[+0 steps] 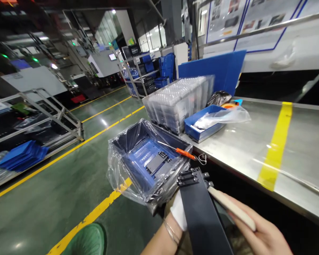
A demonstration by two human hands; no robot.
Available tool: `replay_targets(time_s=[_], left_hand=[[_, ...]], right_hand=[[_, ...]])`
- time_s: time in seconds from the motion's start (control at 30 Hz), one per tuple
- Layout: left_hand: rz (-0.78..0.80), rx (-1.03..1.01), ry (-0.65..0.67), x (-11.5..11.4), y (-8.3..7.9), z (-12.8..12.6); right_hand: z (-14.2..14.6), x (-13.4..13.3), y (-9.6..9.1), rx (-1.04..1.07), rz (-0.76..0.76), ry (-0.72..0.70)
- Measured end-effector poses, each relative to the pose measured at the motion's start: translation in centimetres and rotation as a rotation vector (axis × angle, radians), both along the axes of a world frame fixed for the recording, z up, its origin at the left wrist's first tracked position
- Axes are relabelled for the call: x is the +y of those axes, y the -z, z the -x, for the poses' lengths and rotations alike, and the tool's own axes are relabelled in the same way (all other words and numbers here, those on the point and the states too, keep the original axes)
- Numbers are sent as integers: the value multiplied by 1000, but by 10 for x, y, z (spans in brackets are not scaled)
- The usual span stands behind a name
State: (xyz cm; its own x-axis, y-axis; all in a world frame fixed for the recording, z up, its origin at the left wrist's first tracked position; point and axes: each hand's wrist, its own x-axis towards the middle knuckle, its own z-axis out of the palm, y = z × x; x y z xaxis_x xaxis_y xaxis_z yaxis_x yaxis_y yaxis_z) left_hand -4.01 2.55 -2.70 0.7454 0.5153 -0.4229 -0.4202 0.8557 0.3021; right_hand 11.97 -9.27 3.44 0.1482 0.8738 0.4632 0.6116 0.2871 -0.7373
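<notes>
The right hand (pixel 266 232) is closed around a pale stick (pixel 235 209), its tip at the edge of a long black part (pixel 199 212). The white-gloved left hand (pixel 178 211) is behind that part, its fingers hidden, so I cannot tell how closed it is. Just beyond, an orange screwdriver (pixel 185 153) lies across a plastic-lined bin (pixel 130 140) holding another black piece (pixel 157 162). To the right, a blue box (pixel 198 135) sits on the metal surface (pixel 241 141).
</notes>
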Motion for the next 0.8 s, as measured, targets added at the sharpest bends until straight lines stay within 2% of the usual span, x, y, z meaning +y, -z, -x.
replay_targets(time_s=[0.07, 0.13, 0.23, 0.3, 0.47, 0.53, 0.63, 0.73, 0.8], left_hand=[[17, -55, 27, 1, -12, 5], [23, -127, 10, 0, -22, 9], [89, -171, -51, -4, -20, 10], [154, -123, -59, -10, -5, 11], [270, 168, 60, -37, 52, 30], [285, 265, 11, -46, 69, 40], [289, 292, -53, -50, 80, 51], [313, 272, 10, -44, 81, 52], [320, 252, 41, -39, 84, 48]], right_hand=[[-8, -4, 11, 49, 55, 151], [-9, -10, 26, 83, 144, 208], [6, -12, 49, 98, 267, 75], [26, -8, 63, 91, 312, 3], [74, 5, 101, 18, 386, -154], [85, 3, 112, -4, 397, -207], [93, -17, 111, -9, 397, -266], [95, -40, 97, 8, 348, -442], [94, -41, 94, 24, 337, -491]])
